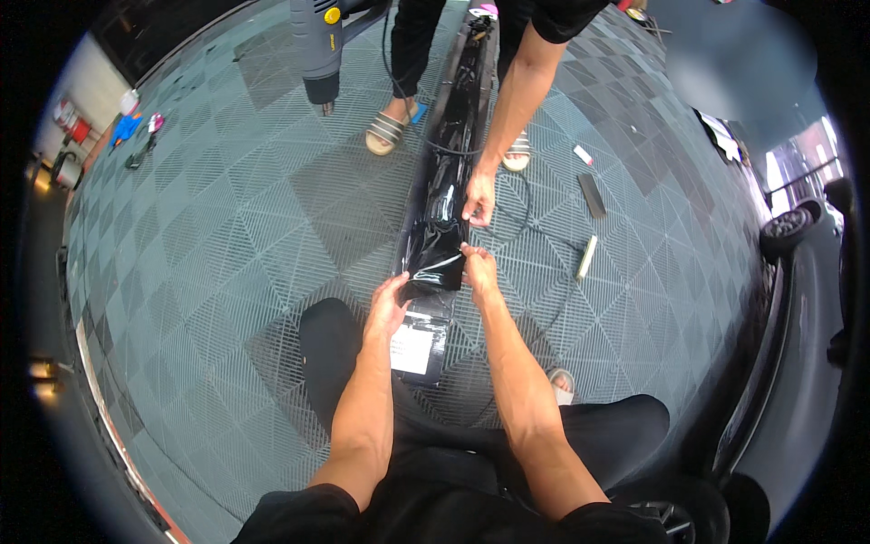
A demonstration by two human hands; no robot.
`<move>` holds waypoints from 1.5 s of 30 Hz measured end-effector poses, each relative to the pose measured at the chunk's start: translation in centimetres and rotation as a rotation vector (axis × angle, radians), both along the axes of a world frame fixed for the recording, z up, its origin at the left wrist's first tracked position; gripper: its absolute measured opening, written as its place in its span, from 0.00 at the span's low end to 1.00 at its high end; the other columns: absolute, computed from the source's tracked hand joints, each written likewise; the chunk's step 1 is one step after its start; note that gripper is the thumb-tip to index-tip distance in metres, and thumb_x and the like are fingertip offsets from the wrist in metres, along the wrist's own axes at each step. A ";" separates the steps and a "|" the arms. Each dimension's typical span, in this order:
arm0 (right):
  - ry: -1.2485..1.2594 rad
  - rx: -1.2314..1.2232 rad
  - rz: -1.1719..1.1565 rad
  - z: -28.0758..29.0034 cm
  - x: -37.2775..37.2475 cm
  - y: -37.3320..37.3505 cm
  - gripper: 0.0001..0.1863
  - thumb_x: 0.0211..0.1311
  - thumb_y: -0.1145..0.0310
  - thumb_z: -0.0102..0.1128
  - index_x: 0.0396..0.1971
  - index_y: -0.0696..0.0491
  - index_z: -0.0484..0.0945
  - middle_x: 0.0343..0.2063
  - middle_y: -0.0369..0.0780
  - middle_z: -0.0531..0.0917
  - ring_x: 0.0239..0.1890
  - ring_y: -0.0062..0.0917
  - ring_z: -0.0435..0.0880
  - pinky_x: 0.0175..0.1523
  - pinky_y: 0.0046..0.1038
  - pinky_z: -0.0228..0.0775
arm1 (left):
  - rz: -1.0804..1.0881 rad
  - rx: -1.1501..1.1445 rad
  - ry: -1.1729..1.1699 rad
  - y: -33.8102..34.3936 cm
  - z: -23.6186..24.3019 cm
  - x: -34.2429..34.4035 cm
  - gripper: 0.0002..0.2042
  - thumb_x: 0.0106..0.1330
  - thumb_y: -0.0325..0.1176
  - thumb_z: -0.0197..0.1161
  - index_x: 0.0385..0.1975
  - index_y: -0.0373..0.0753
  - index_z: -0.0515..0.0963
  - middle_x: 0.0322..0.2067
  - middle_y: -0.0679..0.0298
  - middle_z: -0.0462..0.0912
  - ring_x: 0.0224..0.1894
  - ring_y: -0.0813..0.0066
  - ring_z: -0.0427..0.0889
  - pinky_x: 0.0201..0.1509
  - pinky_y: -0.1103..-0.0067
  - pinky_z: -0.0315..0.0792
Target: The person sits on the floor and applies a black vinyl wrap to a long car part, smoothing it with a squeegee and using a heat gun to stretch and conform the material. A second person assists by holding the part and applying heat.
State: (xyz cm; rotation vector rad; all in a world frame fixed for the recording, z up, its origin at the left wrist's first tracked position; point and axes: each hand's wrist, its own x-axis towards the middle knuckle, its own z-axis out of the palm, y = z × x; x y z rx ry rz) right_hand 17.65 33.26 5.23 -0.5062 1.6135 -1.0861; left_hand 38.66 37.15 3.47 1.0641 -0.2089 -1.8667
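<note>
A long, narrow black part runs away from me, with glossy black film draped over it, creased at the near end. My left hand pinches the film at its near left corner. At the right edge, my right hand grips the film between thumb and fingers. Just beyond it, a co-worker's hand touches the same edge. Upper left, a grey heat gun with a yellow button hangs nozzle down; whatever holds it is out of view.
Under the near end sits a dark box with a white label. A dark flat block, a pale strip and a small red-and-white item lie on the tiled floor at right. A cable trails there. Cars stand far right.
</note>
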 end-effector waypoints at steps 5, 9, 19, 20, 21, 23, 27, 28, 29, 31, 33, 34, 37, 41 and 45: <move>0.323 0.019 -0.063 -0.9 1.9 -0.6 0.19 0.58 0.54 0.72 0.31 0.49 0.71 0.24 0.30 0.78 0.24 0.16 0.76 0.27 0.24 0.69 | -0.020 -0.005 0.003 0.0 -1.1 -0.6 0.07 0.62 0.34 0.70 0.37 0.43 0.80 0.40 0.67 0.83 0.47 0.72 0.79 0.59 0.65 0.67; 0.223 0.047 -0.088 -0.6 2.3 -0.3 0.18 0.59 0.56 0.72 0.27 0.51 0.74 0.23 0.31 0.78 0.24 0.16 0.73 0.29 0.24 0.65 | 0.022 -0.027 0.108 -0.3 -1.4 -0.2 0.08 0.63 0.32 0.69 0.37 0.36 0.80 0.37 0.61 0.84 0.41 0.69 0.83 0.51 0.70 0.76; -0.068 0.286 0.028 1.6 1.5 0.7 0.35 0.64 0.52 0.66 0.56 0.66 0.65 0.46 0.50 0.78 0.33 0.35 0.80 0.41 0.43 0.78 | 0.106 -0.005 0.138 0.4 -1.0 -0.1 0.08 0.61 0.31 0.70 0.36 0.40 0.78 0.36 0.64 0.82 0.42 0.72 0.80 0.51 0.71 0.73; -0.062 0.299 0.024 1.6 1.2 1.0 0.34 0.64 0.52 0.67 0.55 0.66 0.66 0.49 0.52 0.75 0.38 0.37 0.79 0.44 0.46 0.77 | 0.089 -0.029 0.150 0.4 -1.0 -0.1 0.09 0.61 0.31 0.70 0.37 0.39 0.78 0.37 0.63 0.82 0.41 0.71 0.81 0.51 0.72 0.73; -0.061 0.305 0.029 1.6 1.1 1.1 0.34 0.64 0.52 0.67 0.55 0.66 0.66 0.52 0.53 0.73 0.43 0.39 0.78 0.47 0.48 0.76 | 0.085 -0.017 0.136 0.5 -1.0 0.0 0.08 0.61 0.30 0.69 0.37 0.40 0.78 0.36 0.63 0.82 0.40 0.72 0.81 0.52 0.72 0.73; -0.181 0.278 -0.013 1.4 0.9 1.5 0.30 0.63 0.53 0.68 0.49 0.63 0.68 0.48 0.48 0.67 0.45 0.37 0.70 0.50 0.49 0.71 | 0.065 -0.034 0.102 0.4 -1.0 0.2 0.06 0.62 0.30 0.69 0.34 0.41 0.78 0.35 0.64 0.82 0.40 0.73 0.81 0.50 0.72 0.75; -0.412 0.166 -0.022 0.3 0.9 2.9 0.21 0.65 0.53 0.66 0.39 0.54 0.70 0.34 0.36 0.65 0.35 0.27 0.67 0.46 0.38 0.66 | 0.025 -0.053 0.126 0.9 -1.2 0.2 0.05 0.64 0.31 0.66 0.31 0.41 0.77 0.35 0.64 0.82 0.40 0.72 0.81 0.49 0.72 0.76; -0.470 0.118 -0.017 0.0 1.0 3.3 0.19 0.65 0.53 0.65 0.38 0.53 0.70 0.33 0.35 0.65 0.35 0.26 0.67 0.45 0.36 0.65 | 0.028 -0.057 0.112 1.1 -1.3 0.2 0.05 0.65 0.31 0.66 0.30 0.42 0.77 0.34 0.65 0.82 0.39 0.72 0.82 0.49 0.72 0.76; -0.494 0.118 -0.058 -0.4 1.1 3.6 0.18 0.66 0.53 0.65 0.37 0.52 0.71 0.32 0.34 0.65 0.34 0.24 0.67 0.44 0.34 0.64 | 0.031 -0.059 0.097 1.4 -1.5 0.1 0.05 0.65 0.31 0.66 0.29 0.42 0.77 0.33 0.65 0.82 0.38 0.72 0.82 0.48 0.73 0.77; -0.561 0.042 -0.036 -0.9 1.1 4.0 0.16 0.66 0.54 0.65 0.35 0.49 0.71 0.29 0.31 0.66 0.31 0.22 0.66 0.41 0.30 0.61 | 0.050 -0.071 0.096 1.5 -1.9 -0.1 0.05 0.65 0.31 0.66 0.28 0.43 0.78 0.32 0.66 0.83 0.37 0.74 0.83 0.47 0.74 0.77; -0.596 -0.009 0.011 -1.3 1.1 3.9 0.15 0.66 0.54 0.65 0.35 0.49 0.71 0.29 0.32 0.66 0.30 0.22 0.66 0.41 0.30 0.61 | 0.070 -0.065 0.112 1.5 -2.3 -0.3 0.04 0.65 0.31 0.67 0.29 0.43 0.78 0.32 0.66 0.83 0.37 0.74 0.83 0.47 0.74 0.77; -0.556 0.025 -0.013 -1.4 1.0 4.0 0.15 0.66 0.55 0.65 0.35 0.48 0.72 0.29 0.32 0.67 0.30 0.21 0.66 0.40 0.30 0.61 | 0.074 -0.093 0.102 1.5 -2.4 -0.4 0.04 0.65 0.31 0.67 0.29 0.43 0.78 0.32 0.66 0.83 0.37 0.74 0.83 0.47 0.74 0.77; -0.421 0.065 0.012 -1.5 0.8 3.9 0.16 0.65 0.55 0.66 0.36 0.49 0.71 0.29 0.32 0.67 0.30 0.21 0.66 0.40 0.30 0.62 | 0.097 -0.100 0.062 1.6 -2.6 -0.7 0.04 0.65 0.31 0.67 0.29 0.43 0.78 0.32 0.66 0.83 0.37 0.74 0.83 0.46 0.74 0.77; -0.458 0.059 -0.009 -1.3 0.8 4.0 0.16 0.65 0.55 0.66 0.34 0.49 0.71 0.27 0.31 0.65 0.32 0.22 0.66 0.40 0.32 0.62 | 0.073 -0.079 0.091 1.9 -2.0 -0.7 0.04 0.65 0.30 0.66 0.28 0.43 0.78 0.30 0.66 0.83 0.35 0.75 0.83 0.44 0.75 0.78; -0.585 -0.010 0.059 -0.9 0.0 4.1 0.12 0.69 0.57 0.61 0.34 0.48 0.72 0.26 0.31 0.69 0.33 0.22 0.68 0.42 0.31 0.62 | 0.025 -0.106 0.107 1.9 -1.2 -0.8 0.06 0.65 0.30 0.67 0.27 0.44 0.78 0.29 0.66 0.83 0.33 0.75 0.83 0.41 0.76 0.79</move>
